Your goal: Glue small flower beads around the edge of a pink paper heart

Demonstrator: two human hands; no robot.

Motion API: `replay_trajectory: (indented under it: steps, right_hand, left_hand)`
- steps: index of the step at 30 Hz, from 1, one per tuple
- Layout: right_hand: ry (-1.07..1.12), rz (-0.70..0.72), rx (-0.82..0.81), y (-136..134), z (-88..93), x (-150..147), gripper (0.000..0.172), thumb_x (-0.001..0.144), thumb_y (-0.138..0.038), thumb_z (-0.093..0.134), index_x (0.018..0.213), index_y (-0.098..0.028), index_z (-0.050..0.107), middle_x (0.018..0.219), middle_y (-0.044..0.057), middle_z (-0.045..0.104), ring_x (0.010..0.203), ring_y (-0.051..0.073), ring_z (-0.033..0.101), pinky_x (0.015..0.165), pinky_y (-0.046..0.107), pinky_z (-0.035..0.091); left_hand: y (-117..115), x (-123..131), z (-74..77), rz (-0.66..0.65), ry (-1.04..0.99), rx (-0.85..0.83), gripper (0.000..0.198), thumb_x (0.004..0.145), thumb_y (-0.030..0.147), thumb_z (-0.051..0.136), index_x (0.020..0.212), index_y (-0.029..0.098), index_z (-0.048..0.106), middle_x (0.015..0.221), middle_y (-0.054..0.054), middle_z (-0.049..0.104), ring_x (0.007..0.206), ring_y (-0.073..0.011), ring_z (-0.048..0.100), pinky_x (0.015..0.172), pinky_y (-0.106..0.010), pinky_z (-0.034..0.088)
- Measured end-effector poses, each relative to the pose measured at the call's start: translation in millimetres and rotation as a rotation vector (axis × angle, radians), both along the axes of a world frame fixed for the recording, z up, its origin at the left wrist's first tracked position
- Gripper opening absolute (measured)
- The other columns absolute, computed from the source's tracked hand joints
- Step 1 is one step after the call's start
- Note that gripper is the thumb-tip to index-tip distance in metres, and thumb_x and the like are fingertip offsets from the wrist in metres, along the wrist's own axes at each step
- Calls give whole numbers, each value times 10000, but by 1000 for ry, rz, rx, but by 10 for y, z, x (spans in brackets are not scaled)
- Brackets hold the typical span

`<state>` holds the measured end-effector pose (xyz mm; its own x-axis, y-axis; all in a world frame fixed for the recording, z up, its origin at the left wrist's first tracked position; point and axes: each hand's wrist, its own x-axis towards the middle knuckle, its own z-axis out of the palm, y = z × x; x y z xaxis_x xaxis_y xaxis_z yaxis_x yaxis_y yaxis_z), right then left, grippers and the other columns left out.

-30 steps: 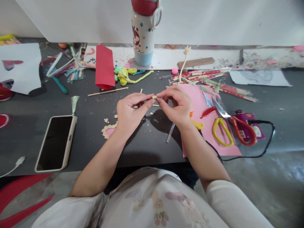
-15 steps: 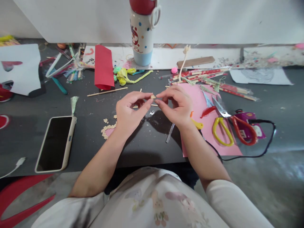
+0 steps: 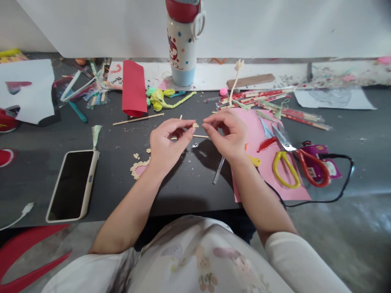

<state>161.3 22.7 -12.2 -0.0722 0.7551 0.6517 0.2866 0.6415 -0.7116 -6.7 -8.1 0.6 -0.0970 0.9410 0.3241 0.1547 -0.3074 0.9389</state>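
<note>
Between the thumb and index finger of my left hand (image 3: 169, 140) is a small cream flower-shaped cluster of beads (image 3: 195, 125). Just to its right, my right hand (image 3: 226, 132) has thumb and fingertip pinched together, a small gap away from the cluster; whether anything tiny is in that pinch is too small to make out. Partly under my left wrist lies a pink piece edged with cream clusters (image 3: 136, 170), with loose clusters (image 3: 136, 156) beside it. Below my fingers, a small shiny patch of bits (image 3: 195, 145) and a thin wooden stick (image 3: 200, 136) lie on the dark table.
A phone (image 3: 71, 185) lies at left. Scissors (image 3: 287, 148) and a black cable (image 3: 320, 200) lie over pink paper (image 3: 244, 175) at right. A clear stick (image 3: 218, 171) is near my right wrist. Behind stand a bottle (image 3: 182, 49), red paper (image 3: 134, 87) and wrapped sticks (image 3: 253, 97).
My right fingertips have drawn slightly away to the right from the cluster, widening the gap. My left hand keeps its pinch almost in place. The view has shifted very slightly.
</note>
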Motion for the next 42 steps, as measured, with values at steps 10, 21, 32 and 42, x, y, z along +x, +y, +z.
replay_trajectory:
  steps: [10, 21, 32, 42]
  right_hand:
    - [11, -48, -68, 34, -28, 12, 20, 846, -238, 686, 860, -224, 689, 737, -22, 588, 640, 97, 523, 574, 257, 435]
    - [24, -6, -127, 40, -10, 16, 52, 845, -288, 689, 836, -236, 690, 744, -18, 628, 650, 110, 549, 573, 270, 453]
    - [80, 227, -265, -6, 38, 1, 92, 843, -285, 703, 878, -202, 722, 798, -14, 645, 701, 88, 577, 608, 233, 452]
    - [88, 195, -209, -18, 68, -7, 70, 842, -269, 718, 861, -202, 722, 795, -12, 657, 710, 89, 589, 621, 230, 469]
  left_hand:
    - [16, 0, -31, 1, -16, -36, 188, 780, 354, 771, 925, 235, 784, 922, -42, 762, 774, -139, 681, 698, -256, 544]
    - [14, 0, -24, 16, 20, -32, 198, 789, 365, 755, 931, 228, 777, 935, -42, 762, 772, -140, 678, 690, -260, 540]
    - [15, -12, -11, -44, -25, 40, 186, 774, 351, 777, 925, 242, 768, 913, -31, 748, 755, -130, 662, 687, -257, 541]
    - [31, -16, -15, -46, 22, 108, 160, 760, 272, 797, 913, 233, 773, 886, -18, 758, 713, -105, 672, 670, -225, 553]
